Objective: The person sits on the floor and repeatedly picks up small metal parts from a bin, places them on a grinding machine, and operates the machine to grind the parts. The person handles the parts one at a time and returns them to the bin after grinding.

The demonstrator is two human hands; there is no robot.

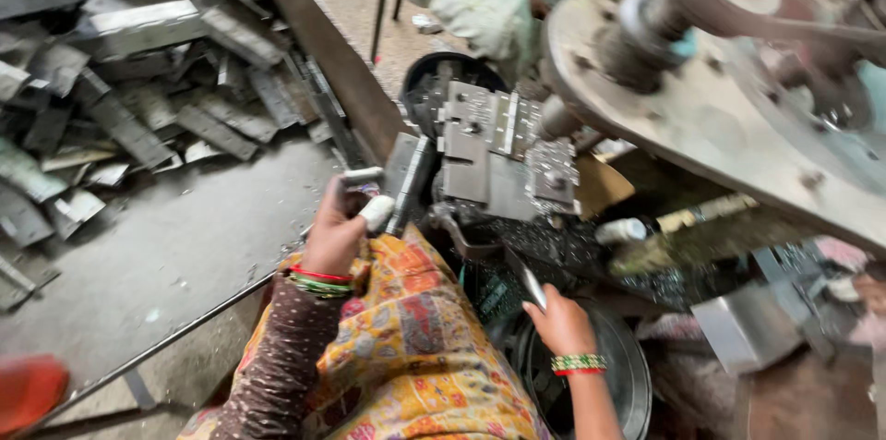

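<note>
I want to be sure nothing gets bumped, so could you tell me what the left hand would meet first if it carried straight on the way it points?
The left hand points up and right; first in line looks to be the grey metal die block, though depth is unclear.
</note>
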